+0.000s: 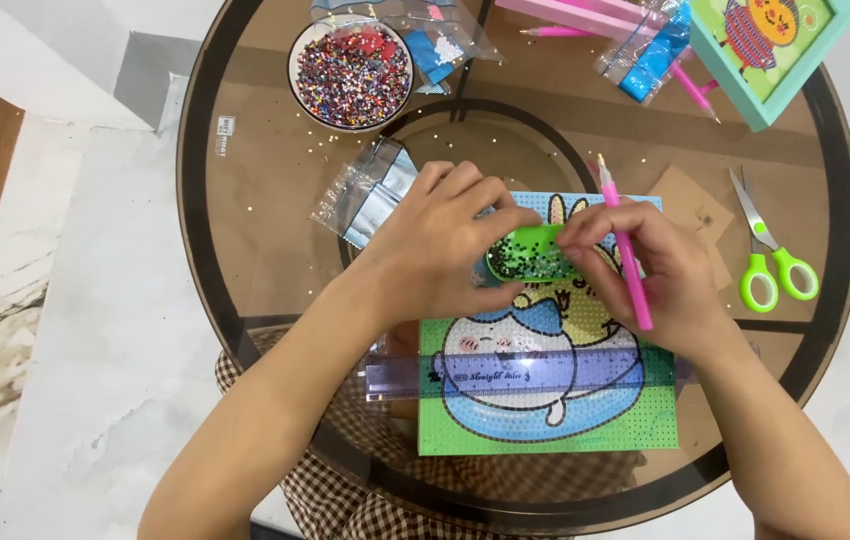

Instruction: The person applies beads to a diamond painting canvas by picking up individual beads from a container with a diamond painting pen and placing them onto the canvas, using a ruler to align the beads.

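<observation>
a: left hand (445,245)?
b: reaching in from lower left, forearm slanted across the round glass tabletop (245,250), wrist bent, fingers curled, thumb and forefinger pinched on the left end of the small green tray (530,255).

a: right hand (660,275)?
b: coming in from lower right, knuckles up, fingertips closed on the tray's right end; pink pen (627,250) tucked under the fingers, tip pointing up and away, shaft running diagonally across the back of the fingers.

a: grip on each side?
b: both clamped on the tray, left at one end, right at the other; right also closed around the pen.

a: tray's place?
b: held between both hands, just above the upper part of the cartoon dot canvas (545,400), filled with dark green beads.

a: around the canvas?
b: clear purple ruler (515,375) lying across its middle; plastic bags (365,195) just left of the left hand; bowl of mixed beads (350,75) well above; green-handled scissors (770,255) to the right, apart from the right hand; teal framed picture (770,45) at top right.
</observation>
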